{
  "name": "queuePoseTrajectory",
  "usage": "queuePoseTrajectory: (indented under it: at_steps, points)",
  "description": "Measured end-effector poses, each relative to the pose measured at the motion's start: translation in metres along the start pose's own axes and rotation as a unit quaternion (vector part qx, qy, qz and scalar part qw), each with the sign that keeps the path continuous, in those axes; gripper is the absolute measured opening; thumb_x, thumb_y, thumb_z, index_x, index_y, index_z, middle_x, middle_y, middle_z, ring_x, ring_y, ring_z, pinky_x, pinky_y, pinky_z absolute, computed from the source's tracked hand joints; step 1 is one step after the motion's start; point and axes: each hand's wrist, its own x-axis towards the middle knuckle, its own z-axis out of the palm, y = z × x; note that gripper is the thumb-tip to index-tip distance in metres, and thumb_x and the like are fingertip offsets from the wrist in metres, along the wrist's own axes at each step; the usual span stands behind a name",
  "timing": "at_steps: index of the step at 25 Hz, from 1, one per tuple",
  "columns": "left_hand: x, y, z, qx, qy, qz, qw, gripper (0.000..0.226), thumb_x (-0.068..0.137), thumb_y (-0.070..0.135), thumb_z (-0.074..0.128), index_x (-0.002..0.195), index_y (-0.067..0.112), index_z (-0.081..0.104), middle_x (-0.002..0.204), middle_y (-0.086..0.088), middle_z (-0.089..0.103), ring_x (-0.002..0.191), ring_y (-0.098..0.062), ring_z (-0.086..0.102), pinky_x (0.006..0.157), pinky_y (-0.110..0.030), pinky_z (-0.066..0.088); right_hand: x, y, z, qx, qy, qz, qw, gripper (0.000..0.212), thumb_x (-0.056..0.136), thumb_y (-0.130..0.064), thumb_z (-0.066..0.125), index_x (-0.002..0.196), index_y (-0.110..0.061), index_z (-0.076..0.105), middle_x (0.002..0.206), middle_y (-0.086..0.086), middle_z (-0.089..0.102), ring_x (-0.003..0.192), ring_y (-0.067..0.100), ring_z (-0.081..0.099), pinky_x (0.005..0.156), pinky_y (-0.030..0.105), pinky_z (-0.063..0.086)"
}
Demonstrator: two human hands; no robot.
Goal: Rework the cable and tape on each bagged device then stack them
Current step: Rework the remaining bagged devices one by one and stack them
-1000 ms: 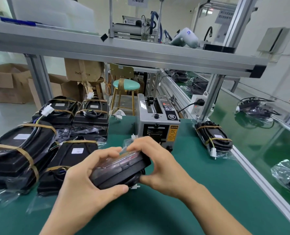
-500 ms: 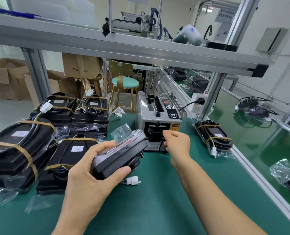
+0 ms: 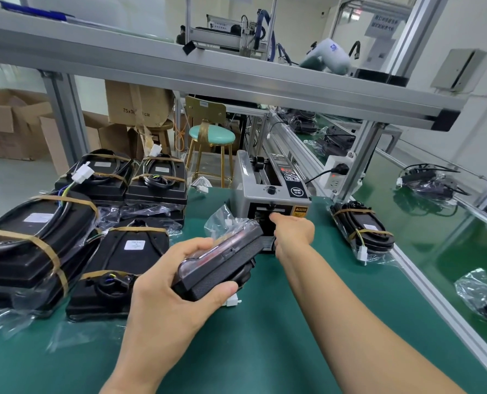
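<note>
Plastic-bagged device (image 3: 222, 260) sits tilted at frame centre, gripped by the left hand (image 3: 176, 291) above the green bench (image 3: 293, 351), likely keeping it ready for taping. Right hand (image 3: 293, 233) reaches the tape dispenser (image 3: 270, 200) mouth, fingers curled; whether it pinches tape, I cannot tell.

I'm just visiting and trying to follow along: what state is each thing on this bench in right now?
Left hand: grips the bagged device.
Bagged device: held tilted above the mat, no tape band visible, white plug hanging below.
Right hand: reaching to the tape dispenser's outlet, fingers curled there; a pinched strip cannot be seen.
Tape dispenser: upright on the mat.
Taped devices: banded with tan tape, lying at left.
Single device: taped, lying at right.
</note>
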Motion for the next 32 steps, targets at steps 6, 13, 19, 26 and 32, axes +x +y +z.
queuePoseTrajectory:
  at_steps: [6, 13, 19, 26, 32]
  points:
    - [-0.001, -0.001, 0.003, -0.025, 0.019, -0.008, 0.999, 0.062, 0.053, 0.027, 0.083, 0.11, 0.042, 0.064, 0.1, 0.023, 0.069, 0.087, 0.004, 0.065, 0.072, 0.0, 0.043, -0.057, -0.016, -0.04, 0.041, -0.206, -0.077, 0.975, 0.016, 0.084, -0.022, 0.068, 0.069, -0.018, 0.067, 0.069, -0.006, 0.06, 0.063, 0.01, 0.055, 0.061, 0.021, 0.038]
    - [-0.004, 0.001, 0.015, 0.022, 0.048, -0.001, 0.999, 0.057, 0.057, 0.015, 0.089, 0.101, 0.042, 0.065, 0.095, 0.022, 0.068, 0.086, 0.0, 0.065, 0.071, -0.004, 0.045, -0.124, -0.008, -0.079, -0.013, -0.412, -0.204, 0.888, 0.015, 0.067, -0.034, 0.08, 0.066, -0.02, 0.073, 0.135, -0.024, 0.049, 0.127, -0.008, 0.042, 0.108, 0.027, 0.031]
    - [-0.005, 0.003, 0.015, 0.027, 0.06, 0.0, 0.998, 0.056, 0.057, 0.014, 0.089, 0.101, 0.04, 0.065, 0.095, 0.022, 0.068, 0.087, 0.002, 0.064, 0.072, -0.004, 0.045, -0.119, -0.001, -0.076, -0.024, -0.4, -0.193, 0.896, 0.01, 0.081, -0.014, 0.07, 0.075, -0.007, 0.074, 0.136, -0.017, 0.05, 0.122, -0.013, 0.044, 0.108, 0.027, 0.03]
    - [-0.006, 0.003, 0.017, -0.001, 0.058, -0.002, 0.998, 0.055, 0.058, 0.008, 0.087, 0.101, 0.035, 0.067, 0.092, 0.018, 0.069, 0.084, -0.002, 0.065, 0.064, -0.003, 0.046, -0.122, -0.003, -0.07, -0.025, -0.384, -0.201, 0.901, 0.014, 0.081, -0.011, 0.071, 0.069, -0.017, 0.074, 0.134, -0.017, 0.05, 0.121, -0.01, 0.045, 0.101, 0.018, 0.032]
    - [-0.007, 0.003, 0.016, 0.006, 0.059, -0.008, 0.998, 0.054, 0.058, 0.017, 0.088, 0.102, 0.039, 0.065, 0.096, 0.018, 0.069, 0.089, -0.004, 0.065, 0.074, -0.009, 0.047, -0.124, 0.001, -0.067, -0.019, -0.361, -0.214, 0.907, 0.024, 0.081, -0.01, 0.071, 0.061, -0.023, 0.073, 0.13, -0.02, 0.051, 0.113, -0.016, 0.048, 0.097, 0.015, 0.034]
